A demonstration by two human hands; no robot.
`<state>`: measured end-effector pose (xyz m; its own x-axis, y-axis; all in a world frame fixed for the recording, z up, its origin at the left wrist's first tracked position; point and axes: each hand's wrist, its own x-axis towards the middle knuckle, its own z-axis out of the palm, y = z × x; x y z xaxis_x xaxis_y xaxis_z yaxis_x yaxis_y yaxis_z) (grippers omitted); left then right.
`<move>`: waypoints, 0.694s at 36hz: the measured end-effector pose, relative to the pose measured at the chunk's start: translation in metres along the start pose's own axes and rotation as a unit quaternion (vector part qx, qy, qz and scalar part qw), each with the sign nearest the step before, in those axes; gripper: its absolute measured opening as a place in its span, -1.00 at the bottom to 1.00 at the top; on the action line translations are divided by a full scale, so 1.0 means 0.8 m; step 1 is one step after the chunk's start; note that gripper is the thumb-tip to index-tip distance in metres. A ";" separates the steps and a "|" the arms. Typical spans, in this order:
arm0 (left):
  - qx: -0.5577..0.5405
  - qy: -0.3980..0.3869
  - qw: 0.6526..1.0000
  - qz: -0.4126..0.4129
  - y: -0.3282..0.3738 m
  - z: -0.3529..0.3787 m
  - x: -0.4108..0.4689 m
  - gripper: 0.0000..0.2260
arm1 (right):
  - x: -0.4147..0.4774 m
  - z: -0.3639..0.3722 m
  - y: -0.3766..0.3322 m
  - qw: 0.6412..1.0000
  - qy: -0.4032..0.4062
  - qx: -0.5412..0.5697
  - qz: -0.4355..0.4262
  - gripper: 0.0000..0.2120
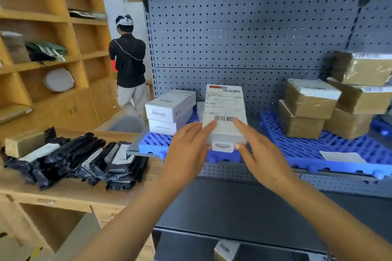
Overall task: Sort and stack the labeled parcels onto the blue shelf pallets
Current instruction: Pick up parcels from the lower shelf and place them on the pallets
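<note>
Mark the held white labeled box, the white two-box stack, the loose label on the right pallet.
white labeled box (224, 110): head view, middle of its shipping label.
white two-box stack (172, 99): head view, upper box's top face.
loose label (342, 157): head view, its centre.

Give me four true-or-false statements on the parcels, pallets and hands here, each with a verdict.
1. The left hand and the right hand both hold the labelled white box. True.
2. The brown parcels are stacked on the left pallet. False: they sit on the right pallet; the left one carries two white boxes.
3. The black mailer bags lie on the wooden counter. True.
4. The held box shows a blank face to the camera. False: its barcode label faces the camera.
</note>
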<state>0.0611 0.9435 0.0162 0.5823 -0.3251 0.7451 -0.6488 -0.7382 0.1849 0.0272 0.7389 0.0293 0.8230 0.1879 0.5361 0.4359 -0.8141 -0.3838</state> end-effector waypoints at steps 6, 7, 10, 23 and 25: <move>-0.006 -0.015 0.999 -0.040 -0.029 0.039 0.048 -0.52 | 0.072 0.014 0.046 1.000 -0.025 0.005 -0.015 -0.47; -0.006 -0.019 0.999 -0.045 -0.034 0.044 0.053 -0.51 | 0.081 0.017 0.052 0.999 -0.032 0.008 -0.015 -0.47; -0.002 -0.032 0.998 -0.057 -0.048 0.059 0.067 -0.49 | 0.105 0.028 0.067 0.998 -0.053 0.017 -0.010 -0.48; -0.025 -0.050 0.992 -0.110 -0.073 0.082 0.086 -0.45 | 0.141 0.049 0.093 0.996 -0.092 0.017 -0.009 -0.49; -0.027 -0.054 0.991 -0.118 -0.072 0.083 0.087 -0.45 | 0.143 0.051 0.095 0.995 -0.102 0.013 -0.008 -0.49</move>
<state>0.1717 0.9243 0.0151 0.7682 -0.2112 0.6043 -0.5119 -0.7695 0.3819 0.1691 0.7210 0.0306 0.8720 0.3099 0.3789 0.4559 -0.7962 -0.3979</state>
